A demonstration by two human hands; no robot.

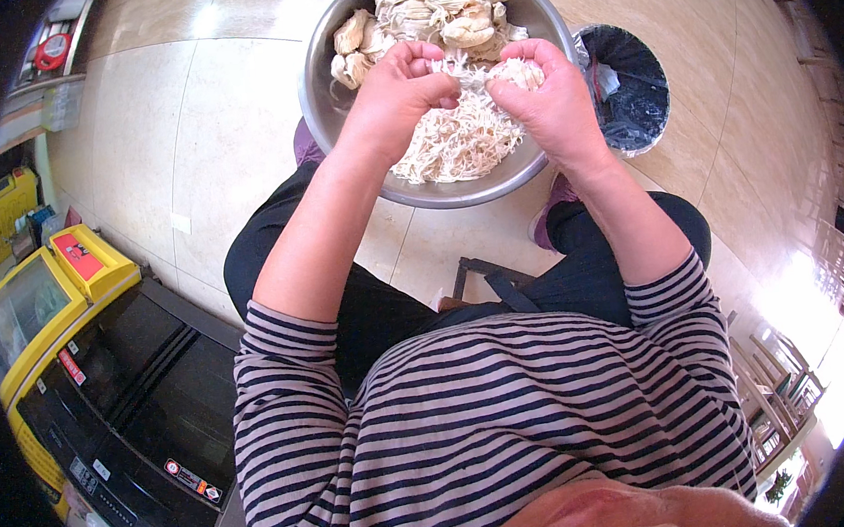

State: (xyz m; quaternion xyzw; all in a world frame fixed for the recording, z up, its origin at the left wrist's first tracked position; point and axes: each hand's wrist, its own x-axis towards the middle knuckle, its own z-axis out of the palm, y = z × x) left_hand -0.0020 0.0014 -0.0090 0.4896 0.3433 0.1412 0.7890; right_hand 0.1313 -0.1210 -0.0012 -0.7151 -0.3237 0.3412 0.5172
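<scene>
A large round metal basin point(477, 193) stands in front of my knees. Thin pale shreds of what looks like cooked chicken meat point(461, 143) are heaped in its near half. Larger unshredded chicken pieces point(441, 16) fill the far half. Over the heap, my right hand point(549, 96) is closed around a clump of shredded chicken point(520, 72). Across from it, my left hand point(400, 96) has its fingers curled and pinched at the near side of some shreds; its fingertips are partly hidden.
A bin lined with a black bag point(631, 101) stands right of the basin. At left are a black glass-topped cabinet point(148, 367) and a yellow chest with a glass lid point(33, 307). Wooden chairs point(782, 386) stand at the right on tiled floor.
</scene>
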